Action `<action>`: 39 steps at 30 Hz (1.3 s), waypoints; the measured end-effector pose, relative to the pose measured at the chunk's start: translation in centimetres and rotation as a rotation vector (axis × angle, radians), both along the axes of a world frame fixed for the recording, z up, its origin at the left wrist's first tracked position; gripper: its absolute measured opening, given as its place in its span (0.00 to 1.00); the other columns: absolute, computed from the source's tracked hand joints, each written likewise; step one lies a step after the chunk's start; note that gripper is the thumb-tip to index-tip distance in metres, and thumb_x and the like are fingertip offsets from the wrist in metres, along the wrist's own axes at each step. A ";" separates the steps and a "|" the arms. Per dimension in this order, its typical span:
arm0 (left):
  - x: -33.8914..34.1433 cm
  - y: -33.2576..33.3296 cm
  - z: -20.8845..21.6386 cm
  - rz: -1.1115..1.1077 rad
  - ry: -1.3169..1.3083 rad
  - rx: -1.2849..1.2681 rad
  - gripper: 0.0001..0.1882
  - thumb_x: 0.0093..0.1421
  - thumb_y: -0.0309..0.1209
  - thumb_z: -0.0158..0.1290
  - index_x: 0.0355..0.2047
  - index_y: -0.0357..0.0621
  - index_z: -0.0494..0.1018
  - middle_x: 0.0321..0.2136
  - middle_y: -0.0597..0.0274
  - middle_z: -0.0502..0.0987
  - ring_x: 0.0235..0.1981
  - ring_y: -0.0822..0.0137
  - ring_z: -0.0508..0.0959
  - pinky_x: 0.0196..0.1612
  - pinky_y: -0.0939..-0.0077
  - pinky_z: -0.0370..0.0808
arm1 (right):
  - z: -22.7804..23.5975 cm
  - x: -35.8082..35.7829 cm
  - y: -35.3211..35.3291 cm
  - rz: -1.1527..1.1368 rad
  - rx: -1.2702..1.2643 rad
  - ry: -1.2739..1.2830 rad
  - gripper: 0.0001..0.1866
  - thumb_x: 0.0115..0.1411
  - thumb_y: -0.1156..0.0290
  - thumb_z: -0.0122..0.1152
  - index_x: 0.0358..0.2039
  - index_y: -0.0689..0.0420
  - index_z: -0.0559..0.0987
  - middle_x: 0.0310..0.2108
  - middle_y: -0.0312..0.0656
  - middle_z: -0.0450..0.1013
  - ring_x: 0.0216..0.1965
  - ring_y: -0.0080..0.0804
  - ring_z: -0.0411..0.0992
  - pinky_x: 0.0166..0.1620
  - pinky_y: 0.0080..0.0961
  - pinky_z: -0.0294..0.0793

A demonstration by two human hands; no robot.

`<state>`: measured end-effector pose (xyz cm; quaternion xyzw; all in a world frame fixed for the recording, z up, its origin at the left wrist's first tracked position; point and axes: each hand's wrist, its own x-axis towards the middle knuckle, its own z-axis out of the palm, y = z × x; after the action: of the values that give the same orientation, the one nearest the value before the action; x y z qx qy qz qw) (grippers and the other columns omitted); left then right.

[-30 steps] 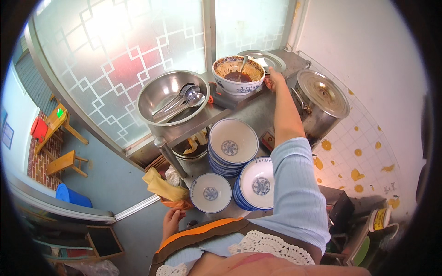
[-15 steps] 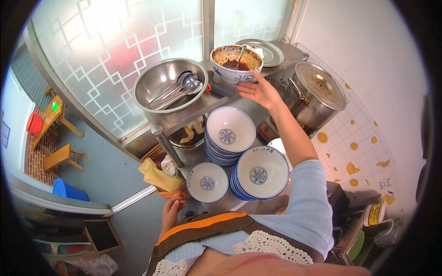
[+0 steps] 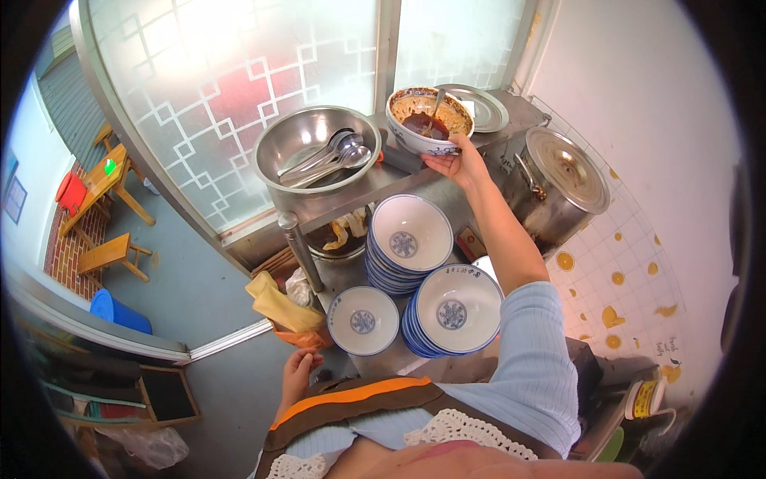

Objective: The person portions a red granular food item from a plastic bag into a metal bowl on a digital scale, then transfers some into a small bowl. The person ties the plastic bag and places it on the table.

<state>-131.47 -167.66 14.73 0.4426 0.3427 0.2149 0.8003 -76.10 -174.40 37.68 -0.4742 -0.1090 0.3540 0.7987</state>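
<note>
My right hand (image 3: 451, 164) reaches up to the raised shelf and grips the near right side of a white-and-blue bowl (image 3: 405, 145). Dark red-brown sauce (image 3: 423, 125) lies in the bowl and smears its inner wall; a metal spoon (image 3: 437, 108) stands in it. The bowl leans slightly toward me. Low by my body, my left hand (image 3: 299, 371) hangs with fingers loosely curled together and nothing visible in them, close to an orange bag (image 3: 299, 337). Between my arms stand two stacks of blue-rimmed bowls (image 3: 411, 231) and a smaller bowl (image 3: 363, 321).
A steel basin (image 3: 275, 144) of ladles and spoons sits left of the sauce bowl. A round metal lid (image 3: 491, 112) lies behind it. At right stands a large lidded pot (image 3: 562, 176). A steel post (image 3: 299, 251) rises at the shelf's left corner, near a yellow cloth (image 3: 279, 303).
My right hand has closed on the sauce bowl, which now tips slightly toward me. The whole view has shifted a little. My left hand stays low, its fingers more curled.
</note>
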 end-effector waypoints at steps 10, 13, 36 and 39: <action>-1.4 1.3 2.2 -0.031 -0.019 0.053 0.12 0.69 0.30 0.48 0.48 0.35 0.72 0.39 0.56 0.79 0.43 0.66 0.79 0.52 0.69 0.75 | 4.7 -2.2 -4.3 0.059 -0.018 -0.233 0.30 0.64 0.61 0.47 0.56 0.76 0.65 0.49 0.67 0.73 0.50 0.57 0.76 0.57 0.45 0.76; -0.8 2.9 5.4 -0.124 -0.069 0.146 0.15 0.69 0.31 0.48 0.53 0.36 0.69 0.41 0.55 0.79 0.44 0.65 0.79 0.52 0.68 0.75 | 7.3 -6.3 -6.7 0.104 -0.048 -0.281 0.31 0.64 0.60 0.50 0.58 0.74 0.64 0.51 0.66 0.72 0.51 0.57 0.75 0.57 0.45 0.76; -26.6 25.1 13.3 -0.191 -0.310 0.276 0.42 0.66 0.42 0.54 0.72 0.42 0.46 0.65 0.44 0.62 0.61 0.53 0.69 0.64 0.57 0.64 | -7.0 -56.2 15.3 0.659 -0.165 0.208 0.32 0.59 0.62 0.56 0.62 0.60 0.64 0.55 0.51 0.73 0.53 0.45 0.75 0.56 0.49 0.77; -29.0 28.6 11.4 -0.020 -0.237 0.258 0.42 0.66 0.42 0.55 0.71 0.38 0.47 0.64 0.42 0.62 0.61 0.52 0.70 0.65 0.58 0.63 | -9.4 -58.3 22.0 0.737 -0.202 0.224 0.31 0.58 0.65 0.53 0.62 0.58 0.63 0.53 0.49 0.75 0.49 0.45 0.78 0.51 0.46 0.79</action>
<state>-160.43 -139.10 26.09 0.5165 0.2112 0.2996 0.7739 -134.35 -152.42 28.26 -0.4377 -0.1488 0.6754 0.5745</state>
